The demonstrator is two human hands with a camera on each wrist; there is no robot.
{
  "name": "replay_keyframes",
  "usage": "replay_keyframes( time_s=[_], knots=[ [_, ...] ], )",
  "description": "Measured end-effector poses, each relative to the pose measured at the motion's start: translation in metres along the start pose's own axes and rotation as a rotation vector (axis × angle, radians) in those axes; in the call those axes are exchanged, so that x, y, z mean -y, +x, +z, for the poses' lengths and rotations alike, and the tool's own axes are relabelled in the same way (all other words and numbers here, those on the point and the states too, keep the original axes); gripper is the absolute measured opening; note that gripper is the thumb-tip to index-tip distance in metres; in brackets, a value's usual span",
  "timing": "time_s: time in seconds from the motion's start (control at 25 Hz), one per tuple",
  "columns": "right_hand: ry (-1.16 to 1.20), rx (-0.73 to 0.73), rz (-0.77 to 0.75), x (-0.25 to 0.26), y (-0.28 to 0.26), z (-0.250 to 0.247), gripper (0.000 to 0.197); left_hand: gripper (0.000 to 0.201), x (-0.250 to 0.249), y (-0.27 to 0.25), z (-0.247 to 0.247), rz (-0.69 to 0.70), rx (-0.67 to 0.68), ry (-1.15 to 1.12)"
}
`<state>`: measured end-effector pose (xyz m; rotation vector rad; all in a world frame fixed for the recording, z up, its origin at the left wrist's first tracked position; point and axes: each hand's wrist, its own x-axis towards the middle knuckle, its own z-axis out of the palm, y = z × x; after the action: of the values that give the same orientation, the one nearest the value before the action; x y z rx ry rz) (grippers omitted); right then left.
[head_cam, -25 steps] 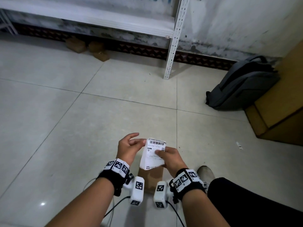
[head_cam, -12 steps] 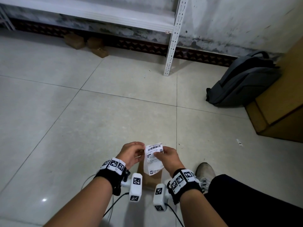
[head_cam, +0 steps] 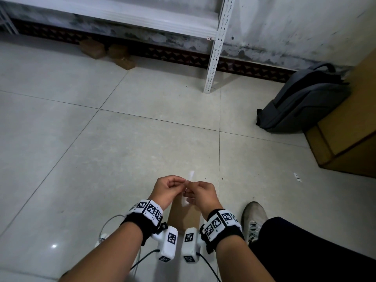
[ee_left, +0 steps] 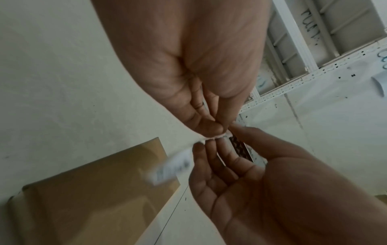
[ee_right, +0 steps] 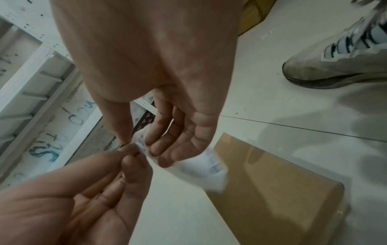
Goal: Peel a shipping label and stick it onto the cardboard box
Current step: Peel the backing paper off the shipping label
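Grey floor tiles (head_cam: 101,159) spread beneath a white metal shelf (head_cam: 213,58), where a dark backpack (head_cam: 301,102) leans on a large brown carton (head_cam: 345,139). Below the wrists lies the cardboard box (ee_right: 272,190). Above it, the left hand (head_cam: 166,192) and right hand (head_cam: 201,194) both pinch the white shipping label (ee_right: 207,169), its print too blurred to read. Scrawled blue-black wall writing is illegible.

Left hand (head_cam: 169,190) and right hand (head_cam: 201,195) meet fingertip to fingertip above the cardboard box (head_cam: 183,217), both pinching the blurred white label (head_cam: 188,192). Box lies flat on the tiled floor (head_cam: 122,139). Backpack (head_cam: 303,102) leans against a large carton (head_cam: 345,135) at right. Shoe (head_cam: 254,218) beside box.
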<state>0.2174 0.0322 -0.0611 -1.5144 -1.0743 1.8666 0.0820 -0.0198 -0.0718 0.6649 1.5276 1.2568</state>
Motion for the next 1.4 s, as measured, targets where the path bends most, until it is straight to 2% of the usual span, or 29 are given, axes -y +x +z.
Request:
replay_keyframes(
  time_s=[0.32,0.64,0.76,1.0,1.24,1.4],
  knots=[
    [0.087,0.078,-0.062,-0.013,0.001,-0.001,0.012,0.016,0.009,0.001,-0.008,-0.072,-0.027,-0.153],
    [-0.006,0.045,-0.077,-0.014,-0.002,0.002,0.015,0.02,0.008,0.0,-0.013,-0.154,0.012,-0.256],
    [-0.022,0.024,-0.074,-0.017,0.0,0.002,0.013,0.02,0.006,-0.002,-0.017,-0.186,0.019,-0.209],
    [-0.13,0.004,-0.083,-0.022,0.002,0.004,0.01,0.023,0.004,-0.003,-0.017,-0.078,-0.025,0.068],
    [-0.049,-0.009,-0.087,-0.024,0.003,0.007,0.015,0.019,0.006,-0.003,-0.008,-0.038,-0.122,0.153],
    [0.003,-0.001,-0.067,-0.022,0.001,0.006,0.011,0.011,0.013,-0.002,-0.007,0.058,-0.1,0.165]
  ],
)
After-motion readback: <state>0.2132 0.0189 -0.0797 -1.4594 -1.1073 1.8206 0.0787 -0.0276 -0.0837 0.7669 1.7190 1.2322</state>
